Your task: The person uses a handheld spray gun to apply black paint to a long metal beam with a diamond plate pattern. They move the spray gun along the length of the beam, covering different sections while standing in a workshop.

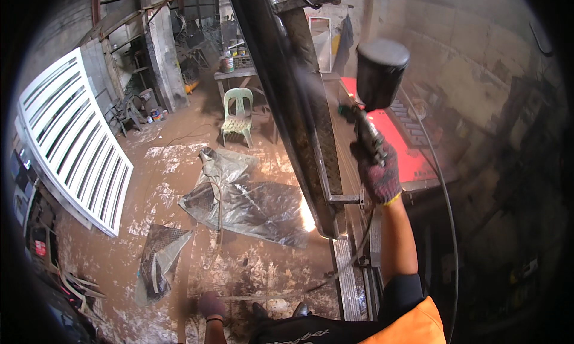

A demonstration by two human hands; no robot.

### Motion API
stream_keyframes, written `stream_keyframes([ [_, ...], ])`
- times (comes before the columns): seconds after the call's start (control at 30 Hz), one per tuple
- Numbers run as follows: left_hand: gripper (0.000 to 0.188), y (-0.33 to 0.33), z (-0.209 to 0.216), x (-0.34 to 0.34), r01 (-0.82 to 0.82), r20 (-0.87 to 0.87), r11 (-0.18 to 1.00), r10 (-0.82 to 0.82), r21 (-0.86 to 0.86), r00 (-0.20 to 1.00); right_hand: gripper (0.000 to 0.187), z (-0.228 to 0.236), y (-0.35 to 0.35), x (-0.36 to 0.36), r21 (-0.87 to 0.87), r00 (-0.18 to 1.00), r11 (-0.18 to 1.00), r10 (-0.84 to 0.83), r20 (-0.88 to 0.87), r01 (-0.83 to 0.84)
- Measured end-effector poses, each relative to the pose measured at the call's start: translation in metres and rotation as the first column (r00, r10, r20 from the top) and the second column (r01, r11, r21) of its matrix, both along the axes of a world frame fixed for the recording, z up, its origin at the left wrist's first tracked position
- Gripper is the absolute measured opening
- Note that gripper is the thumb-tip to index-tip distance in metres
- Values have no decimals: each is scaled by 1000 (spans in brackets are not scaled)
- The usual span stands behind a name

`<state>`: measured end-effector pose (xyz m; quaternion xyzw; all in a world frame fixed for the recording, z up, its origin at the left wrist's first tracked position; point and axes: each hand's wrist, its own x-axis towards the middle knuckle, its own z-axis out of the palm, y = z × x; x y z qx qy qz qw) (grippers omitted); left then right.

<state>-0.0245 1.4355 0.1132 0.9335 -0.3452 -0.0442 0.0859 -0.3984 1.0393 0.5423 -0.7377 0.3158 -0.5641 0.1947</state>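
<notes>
My right hand (381, 170), in a dark red knit glove with a yellow cuff, grips a spray gun (372, 135). A dark cup with a grey lid (382, 75) sits on top of the gun. Pale mist hangs between the nozzle and a long dark metal beam (287, 105), which slants down through the middle of the view and looks glossy along its face. Low at the front, my gloved left hand (212, 305) is closed round the air hose (269, 297), which runs rightward and up toward the gun. Its fingers are small and slightly blurred.
A white slatted panel (75, 144) leans at the left. Crumpled plastic sheeting (257, 206) lies on the stained floor, with a smaller piece (158, 263) nearer. A green plastic chair (238, 120) stands behind. To the right are a red panel (412, 156) and a hanging grey hose (443, 188).
</notes>
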Motion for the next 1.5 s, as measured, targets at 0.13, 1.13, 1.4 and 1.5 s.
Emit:
stream_keyframes([
  [0.13, 10, -4, 19, -8, -32, -30, 997, 30, -77, 999, 24, 60, 7, 5, 75, 987, 995, 49, 155, -61],
  [1.13, 34, 14, -57, -50, 490, -543, 845, -314, 215, 779, 22, -64, 67, -37, 493, 993, 865, 34, 117, -87],
  [1.4, 40, 73, -92, -36, 446, -508, 829, -239, 337, 827, 24, -61, 39, -11, 292, 995, 955, 36, 89, -60],
  [1.5, 43, 79, -95, -31, 477, -544, 821, -257, 313, 799, 29, -42, 22, -8, 200, 996, 980, -7, 92, -12],
])
